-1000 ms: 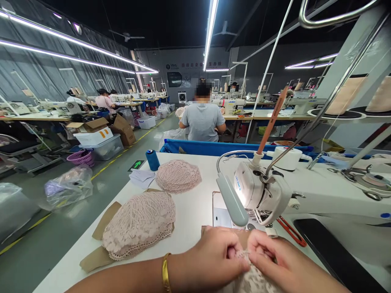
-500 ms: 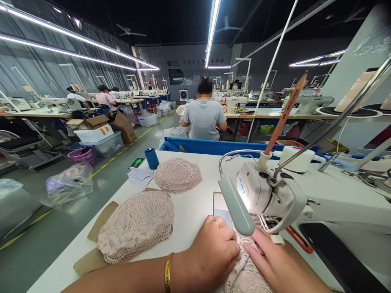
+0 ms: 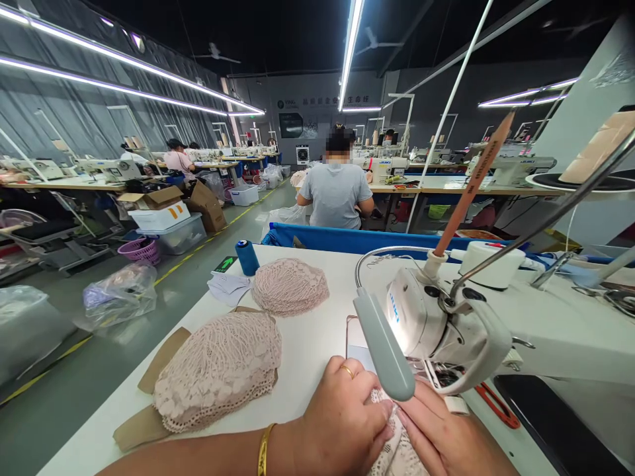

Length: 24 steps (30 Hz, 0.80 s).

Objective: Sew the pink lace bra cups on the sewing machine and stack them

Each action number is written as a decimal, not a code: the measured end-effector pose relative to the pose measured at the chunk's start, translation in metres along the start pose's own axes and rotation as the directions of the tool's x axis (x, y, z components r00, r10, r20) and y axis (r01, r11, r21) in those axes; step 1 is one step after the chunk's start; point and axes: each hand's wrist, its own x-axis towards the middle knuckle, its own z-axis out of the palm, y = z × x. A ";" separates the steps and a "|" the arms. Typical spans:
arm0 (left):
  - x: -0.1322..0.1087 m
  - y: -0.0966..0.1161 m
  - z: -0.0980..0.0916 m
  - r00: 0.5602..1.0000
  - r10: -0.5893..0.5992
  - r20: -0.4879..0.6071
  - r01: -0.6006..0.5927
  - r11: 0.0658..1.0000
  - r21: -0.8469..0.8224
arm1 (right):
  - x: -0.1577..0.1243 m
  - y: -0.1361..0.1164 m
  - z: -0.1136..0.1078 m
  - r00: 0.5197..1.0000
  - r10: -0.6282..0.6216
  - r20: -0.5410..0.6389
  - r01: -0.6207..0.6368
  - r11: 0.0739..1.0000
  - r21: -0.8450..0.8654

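My left hand (image 3: 343, 416), with a ring and a gold bangle, is closed on a piece of pale pink lace (image 3: 391, 446) at the near table edge. My right hand (image 3: 439, 436) presses the same lace from the right, fingers together. Both sit just under the grey lamp head (image 3: 384, 354) and the needle area of the white sewing machine (image 3: 446, 324). The needle itself is hidden behind the lamp.
Two stacks of pink lace cups (image 3: 218, 370) (image 3: 290, 285) lie on the white table (image 3: 307, 337), the nearer on brown card. A blue thread cone (image 3: 247, 257) and paper slips stand behind. Red snips (image 3: 491, 403) lie right of the machine. A person in grey (image 3: 336, 192) sits ahead.
Both hands have slid the lace forward under the lamp head toward the machine. My view has shifted slightly closer and to the left.
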 end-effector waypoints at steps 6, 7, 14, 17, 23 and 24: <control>0.002 0.002 0.000 1.000 -0.009 -0.002 0.009 0.996 0.093 | -0.016 0.014 0.009 0.999 0.030 0.031 -0.028 0.998 -0.062; 0.002 0.002 0.000 1.000 -0.009 0.004 0.008 0.995 0.100 | -0.018 0.016 0.011 0.999 0.035 0.036 -0.032 0.998 -0.062; 0.003 0.003 0.001 0.998 -0.017 0.063 0.010 0.995 0.098 | -0.024 0.010 0.025 0.987 0.157 0.026 -0.156 0.988 -0.015; 0.003 0.003 0.001 0.998 -0.018 0.059 0.012 0.994 0.105 | -0.023 0.011 0.023 0.986 0.149 0.073 -0.148 0.989 -0.023; 0.004 0.003 -0.001 0.997 -0.026 0.073 0.017 0.992 0.129 | -0.021 0.016 0.018 0.988 0.117 0.105 -0.110 0.992 -0.067; 0.005 0.003 -0.002 0.996 -0.031 0.080 0.021 0.992 0.128 | -0.020 0.016 0.018 0.989 0.112 0.093 -0.106 0.992 -0.067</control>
